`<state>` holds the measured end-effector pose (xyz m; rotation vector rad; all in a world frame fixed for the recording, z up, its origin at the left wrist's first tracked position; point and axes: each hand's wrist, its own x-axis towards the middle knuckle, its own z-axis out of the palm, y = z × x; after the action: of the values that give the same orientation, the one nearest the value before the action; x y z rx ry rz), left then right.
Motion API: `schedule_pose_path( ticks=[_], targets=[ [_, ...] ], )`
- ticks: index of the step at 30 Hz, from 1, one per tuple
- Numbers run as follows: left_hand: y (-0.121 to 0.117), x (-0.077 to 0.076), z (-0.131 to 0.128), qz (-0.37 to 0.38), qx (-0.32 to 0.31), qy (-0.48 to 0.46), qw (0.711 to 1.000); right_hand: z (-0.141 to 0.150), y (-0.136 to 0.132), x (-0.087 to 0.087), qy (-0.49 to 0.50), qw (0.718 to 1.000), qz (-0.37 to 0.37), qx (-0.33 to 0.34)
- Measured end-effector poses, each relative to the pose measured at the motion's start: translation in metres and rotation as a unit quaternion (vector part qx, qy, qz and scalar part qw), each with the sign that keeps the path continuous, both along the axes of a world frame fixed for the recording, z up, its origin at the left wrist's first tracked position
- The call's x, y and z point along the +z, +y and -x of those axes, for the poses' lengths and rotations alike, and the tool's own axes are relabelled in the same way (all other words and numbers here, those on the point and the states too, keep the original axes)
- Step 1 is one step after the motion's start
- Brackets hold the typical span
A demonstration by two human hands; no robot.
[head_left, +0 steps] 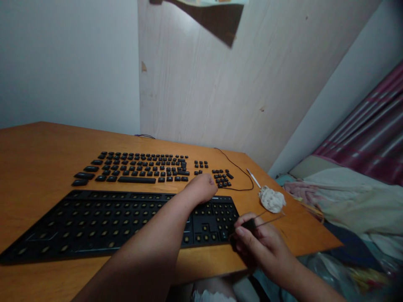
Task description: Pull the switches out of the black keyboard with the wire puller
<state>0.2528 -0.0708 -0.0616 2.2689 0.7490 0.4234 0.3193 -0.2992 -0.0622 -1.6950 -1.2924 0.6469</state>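
A black keyboard (119, 228) with its keycaps off lies along the table's near side, its switch stems bare in rows. Behind it, the loose black keycaps (141, 167) are laid out in keyboard order. My left hand (204, 187) reaches over the keyboard to the keycaps at the right, closed, its fingertips turned away so that anything in them is hidden. Beside the keyboard's right end, my right hand (264, 239) is closed on a keycap puller (249, 225), a small black handle with two thin wires pointing right.
A crumpled white cloth (272, 199) and a thin white stick (253, 178) lie on the right of the wooden table (302, 230). A black cable (242, 170) curves behind the keycaps. Past the table's right edge is a bed with bedding (352, 209).
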Motion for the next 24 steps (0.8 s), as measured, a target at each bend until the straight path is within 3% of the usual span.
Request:
schedule_pose_path(
  ticks=[4,8,19,24],
  targets=[
    [0.001,0.000,0.000,0.006,-0.006,0.007,1.000,-0.004,0.000,-0.009,0.100,0.993,-0.028,-0.062],
    [0.001,0.000,0.000,-0.003,-0.012,0.006,1.000,-0.009,0.000,-0.009,0.101,0.992,-0.027,-0.065],
    [-0.003,0.006,0.004,0.000,-0.005,0.008,1.000,-0.007,0.005,0.015,-0.064,0.997,0.025,0.040],
    [-0.001,0.001,0.001,0.005,-0.003,-0.001,1.000,-0.009,0.010,0.021,-0.049,0.995,0.042,0.081]
  ],
)
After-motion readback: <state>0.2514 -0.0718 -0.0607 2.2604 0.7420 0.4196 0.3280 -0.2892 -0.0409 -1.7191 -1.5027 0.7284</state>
